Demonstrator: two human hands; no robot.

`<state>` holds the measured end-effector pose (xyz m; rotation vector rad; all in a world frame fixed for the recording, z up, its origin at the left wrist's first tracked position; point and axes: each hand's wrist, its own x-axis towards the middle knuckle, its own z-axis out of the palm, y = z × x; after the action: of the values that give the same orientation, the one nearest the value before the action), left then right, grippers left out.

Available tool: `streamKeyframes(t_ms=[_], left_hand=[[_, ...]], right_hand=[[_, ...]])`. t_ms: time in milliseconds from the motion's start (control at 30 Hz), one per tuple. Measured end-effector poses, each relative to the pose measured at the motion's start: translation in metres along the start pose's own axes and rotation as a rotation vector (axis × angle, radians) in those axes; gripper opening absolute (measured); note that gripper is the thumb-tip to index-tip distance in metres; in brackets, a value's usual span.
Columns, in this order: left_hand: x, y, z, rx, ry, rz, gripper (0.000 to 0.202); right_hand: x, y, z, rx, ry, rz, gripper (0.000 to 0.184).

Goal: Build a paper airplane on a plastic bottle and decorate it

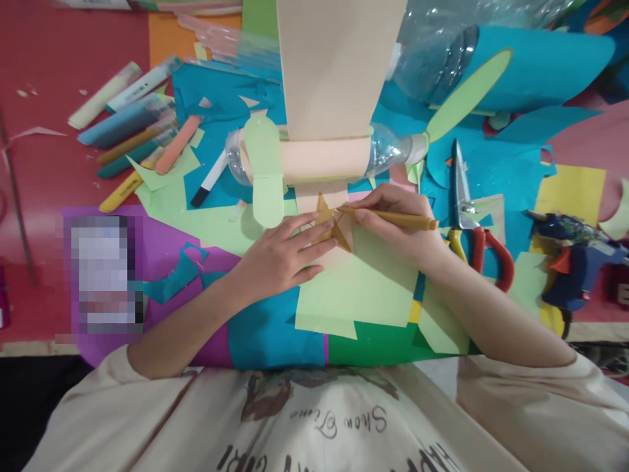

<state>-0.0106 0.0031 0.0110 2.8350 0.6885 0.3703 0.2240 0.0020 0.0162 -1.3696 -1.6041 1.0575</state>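
My right hand (400, 229) pinches a brown marker (417, 223), its tip at a star (322, 208) on pale pink paper. Most of the star is brown, and a part near the tip is still the pale paper colour. With fingers spread flat, my left hand (280, 259) presses on the star and hides part of it. A light green sheet (358, 288) lies beneath both hands. Just beyond them rests a plastic bottle (388, 152) wrapped in peach paper, with a broad peach panel (339, 65) and pale green rounded strips (268, 170) attached.
Several markers (122, 124) lie at the back left, near a black-and-white marker (209, 177). Scissors (476, 229) with red and yellow handles and a blue glue gun (572, 269) are at right. Another bottle (432, 65) lies behind. A blurred-out phone-like object (103, 272) is at left.
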Motion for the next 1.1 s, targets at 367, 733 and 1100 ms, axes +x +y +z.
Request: streamKeyframes(t_ms=[367,733,1100], left_hand=[[-0.0013,-0.0004,-0.0001,-0.024,-0.004,0.001,0.038],[-0.0014,-0.0003,0.0016,-0.026,0.003,-0.001,0.037],[-0.0007,-0.0005,0.0003,-0.010,0.020,0.015,0.037]], right_hand=[[-0.0014,0.0029,0.0047,0.029,-0.028,0.027,0.007],[0.0002,0.0009,0.0027,0.006,0.021,-0.008,0.007],[-0.0016,0.0018,0.0016,0.015,-0.036,-0.002,0.012]])
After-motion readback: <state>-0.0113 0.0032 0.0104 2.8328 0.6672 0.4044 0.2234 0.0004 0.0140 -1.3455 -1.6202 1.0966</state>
